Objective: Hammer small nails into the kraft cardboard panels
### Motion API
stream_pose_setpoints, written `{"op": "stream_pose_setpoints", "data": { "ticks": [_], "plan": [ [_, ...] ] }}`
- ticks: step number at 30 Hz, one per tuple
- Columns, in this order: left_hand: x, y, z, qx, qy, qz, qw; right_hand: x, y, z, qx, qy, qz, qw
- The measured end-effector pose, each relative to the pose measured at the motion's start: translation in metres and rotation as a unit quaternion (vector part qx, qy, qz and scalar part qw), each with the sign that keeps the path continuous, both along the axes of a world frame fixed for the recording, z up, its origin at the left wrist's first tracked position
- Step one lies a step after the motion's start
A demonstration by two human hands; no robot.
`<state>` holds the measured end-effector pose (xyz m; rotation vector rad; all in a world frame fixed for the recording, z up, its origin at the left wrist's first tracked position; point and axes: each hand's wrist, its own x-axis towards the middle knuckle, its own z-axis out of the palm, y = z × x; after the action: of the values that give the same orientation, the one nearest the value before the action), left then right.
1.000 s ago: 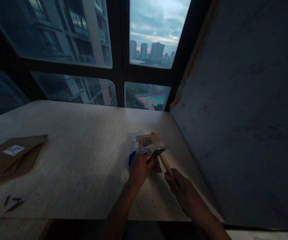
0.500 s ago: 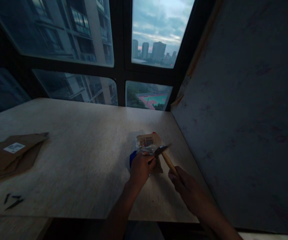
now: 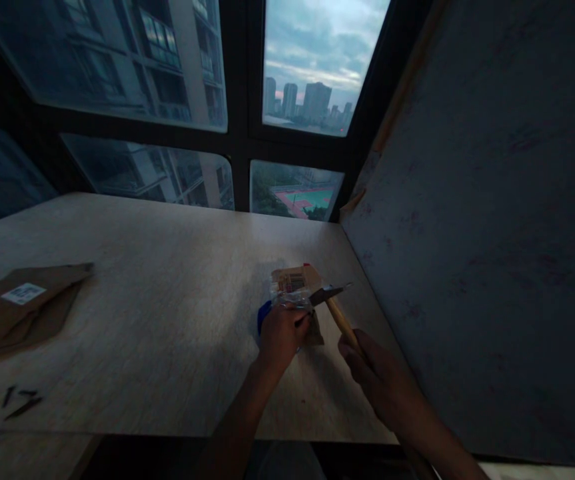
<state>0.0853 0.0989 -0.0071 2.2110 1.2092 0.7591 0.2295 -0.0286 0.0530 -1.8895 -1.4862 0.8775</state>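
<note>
The left hand (image 3: 282, 333) is reaching forward over the worktop (image 3: 167, 300), with the back of the hand facing up and the fingers bending over the near part of a package (image 3: 290, 280). Whether the fingertips are pinching a small item is not clear: shadow is hiding the gap beside the thumb. The right hand (image 3: 374, 367) is grasping a hammer (image 3: 342, 320) by its wooden handle, with the fingers wrapping around the lower end. The handle is slanting up and to the left, and the hammer's dark metal head is standing just beside the left fingertips.

The package is lying on the worktop near the wall (image 3: 467, 233), showing a printed brown panel and clear film; its contents are not being shown distinctly. A blue item (image 3: 263, 315) is projecting beside the left hand. At far left, a folded brown paper envelope (image 3: 42, 327) is lying flat, bearing 1 white label (image 3: 23, 293); its inside is staying out of sight. 4 small dark pieces (image 3: 23, 408) are lying nearer the front edge.

Compared with 1.0 s ago, the hammer and right hand are sitting slightly farther right, while the left hand is keeping its place at the package.
</note>
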Motion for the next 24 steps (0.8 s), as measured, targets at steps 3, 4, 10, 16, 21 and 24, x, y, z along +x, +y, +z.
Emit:
{"op": "stream_pose_setpoints", "data": {
  "ticks": [3, 4, 10, 16, 21, 24],
  "plan": [
    [0.0, -0.001, 0.0, -0.013, -0.009, 0.008, 1.0, -0.001, 0.0, 0.001, 0.0, 0.009, -0.008, 1.0],
    [0.0, -0.001, 0.001, -0.018, -0.013, 0.014, 1.0, -0.001, 0.0, 0.0, 0.0, 0.013, -0.015, 1.0],
    [0.0, -0.001, 0.001, -0.025, -0.033, 0.025, 0.999, 0.003, 0.0, -0.013, -0.005, 0.015, -0.036, 0.999],
    [0.001, -0.002, 0.003, -0.022, -0.018, 0.034, 0.999, 0.01, 0.0, -0.018, -0.008, 0.006, -0.005, 1.0],
    [0.002, -0.002, 0.008, -0.02, -0.01, 0.025, 0.999, 0.011, -0.002, -0.01, 0.021, 0.021, -0.014, 0.999],
    [0.003, -0.001, 0.014, -0.029, 0.012, -0.004, 1.0, 0.01, 0.003, -0.006, 0.023, 0.024, -0.014, 0.999]
  ]
}}
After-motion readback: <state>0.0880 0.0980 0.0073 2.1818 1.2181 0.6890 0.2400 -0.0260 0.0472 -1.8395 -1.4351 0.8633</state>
